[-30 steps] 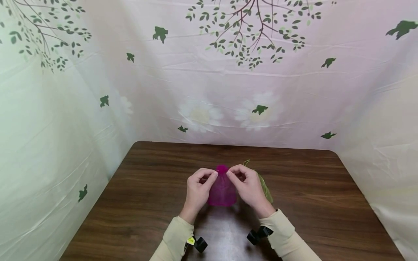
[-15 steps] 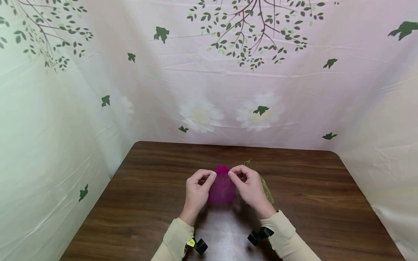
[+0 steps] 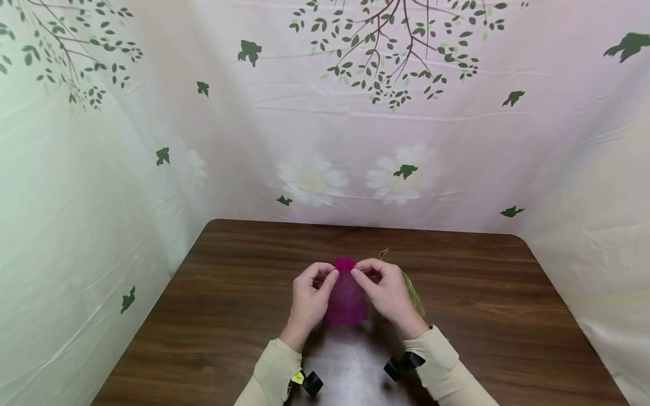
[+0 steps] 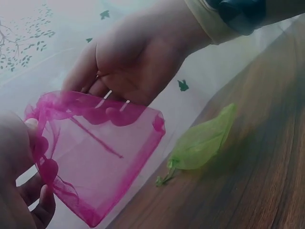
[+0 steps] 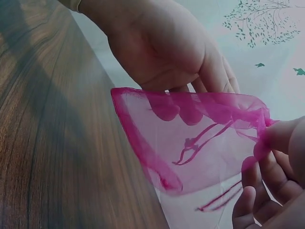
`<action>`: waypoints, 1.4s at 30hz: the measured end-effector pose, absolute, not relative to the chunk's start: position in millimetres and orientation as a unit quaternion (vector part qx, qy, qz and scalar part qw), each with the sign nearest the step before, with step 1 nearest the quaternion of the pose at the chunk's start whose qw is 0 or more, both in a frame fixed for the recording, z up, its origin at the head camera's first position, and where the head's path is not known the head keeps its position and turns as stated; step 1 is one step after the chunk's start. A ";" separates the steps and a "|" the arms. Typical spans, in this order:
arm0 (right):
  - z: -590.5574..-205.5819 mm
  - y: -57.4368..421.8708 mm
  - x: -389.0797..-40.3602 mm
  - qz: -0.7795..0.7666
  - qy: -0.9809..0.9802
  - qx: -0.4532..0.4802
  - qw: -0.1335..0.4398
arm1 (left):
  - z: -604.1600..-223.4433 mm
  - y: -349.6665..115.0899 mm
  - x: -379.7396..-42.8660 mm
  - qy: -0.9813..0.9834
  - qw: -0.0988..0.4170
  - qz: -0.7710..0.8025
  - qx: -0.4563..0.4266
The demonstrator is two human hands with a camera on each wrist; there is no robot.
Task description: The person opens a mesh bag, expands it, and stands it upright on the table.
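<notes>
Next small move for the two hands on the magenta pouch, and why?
Probably ease the left hand and right hand gently apart to widen the neck of the magenta pouch: they pinch it from opposite sides, and in the head view it looks gathered, narrower than the rest.

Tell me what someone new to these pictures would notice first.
Most likely the sheer magenta drawstring pouch, held near its gathered neck between the left hand and the right hand. Next might come the sheer lime-green pouch lying beside the right hand on the dark brown wood-grain table. Behind the table hangs a pale cloth backdrop printed with leafy branches and green birds.
</notes>
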State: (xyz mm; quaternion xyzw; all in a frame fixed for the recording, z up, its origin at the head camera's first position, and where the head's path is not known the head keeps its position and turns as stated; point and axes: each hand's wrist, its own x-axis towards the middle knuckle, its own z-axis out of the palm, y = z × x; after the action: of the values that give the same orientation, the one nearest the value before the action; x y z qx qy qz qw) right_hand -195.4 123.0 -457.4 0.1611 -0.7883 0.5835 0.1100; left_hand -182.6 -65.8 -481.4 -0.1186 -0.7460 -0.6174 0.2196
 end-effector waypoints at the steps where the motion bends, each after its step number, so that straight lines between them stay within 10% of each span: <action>1: -457.0 122.8 -195.4 0.581 -0.790 0.160 0.114 | -481.9 -65.5 -183.3 -0.746 0.220 -0.618 -0.118; 42: -455.6 124.4 -189.5 0.608 -0.770 0.149 0.123 | -477.3 -68.2 -179.6 -0.718 0.268 -0.627 -0.142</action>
State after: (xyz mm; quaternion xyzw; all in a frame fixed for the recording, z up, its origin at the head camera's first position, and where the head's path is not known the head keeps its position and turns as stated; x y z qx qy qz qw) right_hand -189.5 124.4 -455.6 0.1494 -0.7702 0.6077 0.1229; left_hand -179.6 -68.2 -477.3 -0.1419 -0.7178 -0.6267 0.2680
